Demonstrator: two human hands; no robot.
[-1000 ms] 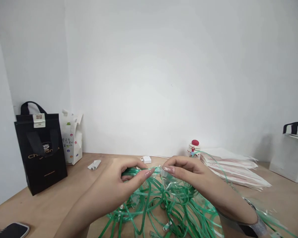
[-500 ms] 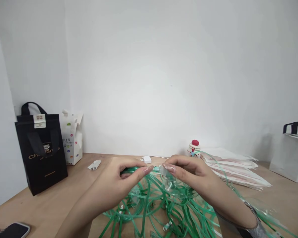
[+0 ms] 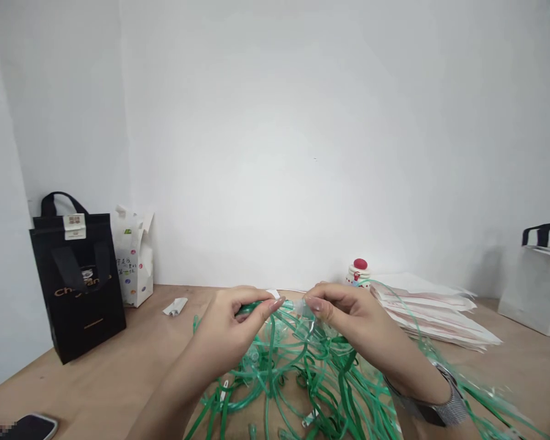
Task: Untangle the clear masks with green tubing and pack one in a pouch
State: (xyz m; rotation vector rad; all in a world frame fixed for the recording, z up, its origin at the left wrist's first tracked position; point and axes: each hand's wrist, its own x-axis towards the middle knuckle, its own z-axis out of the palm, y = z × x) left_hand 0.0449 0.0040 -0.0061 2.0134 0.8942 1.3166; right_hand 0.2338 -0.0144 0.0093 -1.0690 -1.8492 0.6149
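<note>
My left hand [image 3: 242,327] is closed in a pinch on the end of a green plastic tube [image 3: 255,307], with more of the tube running through the palm. Just to its right, my right hand [image 3: 348,315] pinches a clear plastic connector [image 3: 300,306] between thumb and fingertips. The tube's end meets the connector; how deep it sits inside I cannot tell. Below both hands lies a tangle of clear green tubing [image 3: 270,366], with flat dark green straps [image 3: 343,391] and clear plastic parts among it. A wristband shows on my right wrist.
A black bag [image 3: 80,287] and a white paper bag [image 3: 136,256] stand at left. A stack of paper packets [image 3: 435,311] lies right, near a red-topped jar [image 3: 359,272] and another white bag [image 3: 538,287]. A phone [image 3: 32,426] is at front left; a crumpled wrapper [image 3: 175,307] lies behind.
My left hand has shifted slightly right and its tube end shows near the connector. My right hand's fingers have curled lower around the connector, and its forearm has shifted left.
</note>
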